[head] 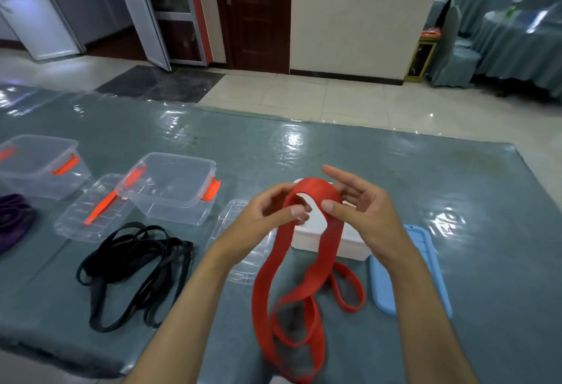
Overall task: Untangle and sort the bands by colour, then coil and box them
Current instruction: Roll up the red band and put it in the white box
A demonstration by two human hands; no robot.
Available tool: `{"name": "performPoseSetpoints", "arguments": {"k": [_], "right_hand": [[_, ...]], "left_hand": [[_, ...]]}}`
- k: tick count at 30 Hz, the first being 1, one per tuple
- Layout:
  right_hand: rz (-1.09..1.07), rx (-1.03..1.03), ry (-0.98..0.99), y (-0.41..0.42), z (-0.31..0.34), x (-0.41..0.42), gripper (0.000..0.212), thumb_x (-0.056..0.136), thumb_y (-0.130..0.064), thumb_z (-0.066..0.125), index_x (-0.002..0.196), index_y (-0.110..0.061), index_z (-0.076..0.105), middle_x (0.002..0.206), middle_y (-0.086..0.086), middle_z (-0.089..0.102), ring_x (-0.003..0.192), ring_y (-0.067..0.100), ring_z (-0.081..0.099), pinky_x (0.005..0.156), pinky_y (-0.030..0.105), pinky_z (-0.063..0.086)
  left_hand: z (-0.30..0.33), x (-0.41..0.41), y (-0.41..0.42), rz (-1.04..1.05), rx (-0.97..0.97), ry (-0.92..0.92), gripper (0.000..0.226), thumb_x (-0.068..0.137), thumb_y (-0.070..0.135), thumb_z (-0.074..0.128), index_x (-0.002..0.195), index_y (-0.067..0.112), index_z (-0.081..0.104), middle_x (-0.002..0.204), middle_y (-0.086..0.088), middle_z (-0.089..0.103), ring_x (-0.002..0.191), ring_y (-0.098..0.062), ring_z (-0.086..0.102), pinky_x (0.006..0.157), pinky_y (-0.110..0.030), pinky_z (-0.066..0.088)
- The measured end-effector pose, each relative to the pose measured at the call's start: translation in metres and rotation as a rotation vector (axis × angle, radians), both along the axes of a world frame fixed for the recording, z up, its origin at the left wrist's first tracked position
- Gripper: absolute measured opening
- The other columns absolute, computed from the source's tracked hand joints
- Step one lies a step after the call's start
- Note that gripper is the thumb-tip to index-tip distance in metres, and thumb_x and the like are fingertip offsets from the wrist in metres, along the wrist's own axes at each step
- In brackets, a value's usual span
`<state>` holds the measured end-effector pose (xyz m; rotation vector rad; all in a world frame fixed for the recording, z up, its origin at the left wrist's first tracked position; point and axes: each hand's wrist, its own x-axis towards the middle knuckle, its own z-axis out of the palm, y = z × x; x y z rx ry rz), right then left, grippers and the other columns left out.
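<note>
Red band is held up over the white box, its top loop pinched by the left hand and by the thumb of the right hand, whose other fingers are spread, while the lower loops hang twisted toward the table. To coil it well, I think the twist must first be shaken out. Then each turn should be laid flat on the last one, so that the coil fits the box.

My table (grey-green, glossy) is carrying black bands, purple bands, clear boxes, lids.
</note>
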<state>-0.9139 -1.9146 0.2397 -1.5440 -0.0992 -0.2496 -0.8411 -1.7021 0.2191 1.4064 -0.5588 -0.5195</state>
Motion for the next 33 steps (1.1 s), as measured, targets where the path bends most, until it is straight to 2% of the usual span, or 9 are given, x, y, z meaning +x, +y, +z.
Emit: {"name": "performPoseSetpoints", "arguments": {"k": [3, 6, 11, 13, 16, 21, 25, 29, 33], "right_hand": [[-0.137, -0.156, 0.004, -0.005, -0.006, 0.0, 0.051, 0.082, -0.004, 0.087, 0.126, -0.028, 0.075, 0.091, -0.008, 0.079, 0.092, 0.01, 0.075, 0.094, 0.024, 0.056], [-0.211, -0.209, -0.012, -0.006, -0.01, 0.001, 0.042, 0.081, -0.003, 0.087, 0.11, -0.032, 0.078, 0.096, -0.01, 0.082, 0.092, 0.012, 0.077, 0.094, 0.03, 0.059], [-0.156, -0.016, -0.01, 0.0, -0.013, 0.008, 0.039, 0.083, -0.006, 0.086, 0.118, -0.02, 0.077, 0.1, -0.004, 0.08, 0.085, 0.009, 0.073, 0.083, 0.019, 0.057], [-0.126, 0.11, -0.03, 0.005, -0.01, 0.011, 0.043, 0.083, -0.01, 0.085, 0.123, -0.019, 0.074, 0.103, 0.002, 0.08, 0.088, 0.014, 0.075, 0.084, 0.022, 0.058], [-0.123, 0.209, -0.041, 0.013, -0.007, 0.016, 0.046, 0.078, -0.015, 0.091, 0.12, -0.022, 0.073, 0.109, 0.007, 0.079, 0.089, 0.02, 0.076, 0.08, 0.031, 0.062], [-0.282, 0.06, -0.165, 0.021, -0.008, 0.022, 0.026, 0.079, -0.013, 0.085, 0.104, -0.01, 0.078, 0.106, 0.015, 0.072, 0.098, 0.006, 0.072, 0.084, 0.015, 0.054], [-0.18, 0.034, -0.093, 0.011, -0.006, 0.016, 0.03, 0.082, -0.016, 0.078, 0.112, -0.018, 0.078, 0.097, -0.001, 0.082, 0.095, 0.009, 0.078, 0.086, 0.018, 0.056], [-0.128, 0.013, -0.004, 0.001, -0.006, 0.01, 0.029, 0.103, -0.013, 0.063, 0.132, -0.013, 0.069, 0.092, 0.004, 0.082, 0.094, 0.02, 0.079, 0.086, 0.027, 0.061], [-0.184, 0.005, 0.112, 0.006, 0.003, 0.009, 0.022, 0.103, -0.026, 0.064, 0.118, -0.016, 0.076, 0.094, 0.006, 0.08, 0.086, 0.029, 0.079, 0.07, 0.035, 0.065]], "left_hand": [[0.011, 0.006, -0.003, 0.074, 0.073, -0.12, 0.042, 0.089, 0.035, 0.078, 0.128, 0.022, 0.072, 0.113, -0.012, 0.076, 0.103, -0.02, 0.071, 0.099, -0.042, 0.058], [0.016, 0.004, -0.011, 0.181, 0.096, -0.213, 0.039, 0.085, 0.034, 0.083, 0.122, 0.026, 0.075, 0.11, -0.003, 0.076, 0.097, -0.013, 0.068, 0.091, -0.031, 0.056], [0.018, 0.001, -0.016, 0.278, -0.061, -0.119, 0.04, 0.087, 0.018, 0.082, 0.125, 0.018, 0.069, 0.113, -0.004, 0.079, 0.103, -0.016, 0.072, 0.093, -0.026, 0.057], [0.02, 0.0, -0.019, 0.235, -0.12, -0.094, 0.04, 0.087, 0.016, 0.081, 0.125, 0.016, 0.069, 0.117, -0.007, 0.079, 0.112, -0.023, 0.073, 0.1, -0.032, 0.057], [0.024, -0.007, -0.03, 0.253, -0.204, -0.114, 0.043, 0.076, 0.018, 0.087, 0.117, 0.02, 0.072, 0.111, -0.003, 0.08, 0.107, -0.015, 0.075, 0.091, -0.023, 0.057], [0.022, -0.011, -0.042, 0.267, -0.249, -0.135, 0.038, 0.073, 0.016, 0.088, 0.108, 0.021, 0.072, 0.106, -0.001, 0.079, 0.103, -0.013, 0.075, 0.086, -0.021, 0.057], [0.018, -0.007, -0.04, 0.268, -0.163, -0.165, 0.039, 0.069, 0.024, 0.092, 0.104, 0.032, 0.077, 0.102, 0.003, 0.079, 0.099, -0.011, 0.075, 0.085, -0.023, 0.057], [0.007, -0.004, -0.042, 0.361, -0.051, -0.223, 0.045, 0.067, 0.03, 0.096, 0.108, 0.034, 0.078, 0.105, 0.005, 0.08, 0.1, -0.013, 0.076, 0.087, -0.026, 0.06], [-0.002, -0.006, -0.047, 0.408, 0.151, -0.46, 0.046, 0.07, 0.035, 0.096, 0.112, 0.038, 0.076, 0.108, 0.021, 0.077, 0.101, -0.006, 0.073, 0.09, -0.018, 0.055]]}}
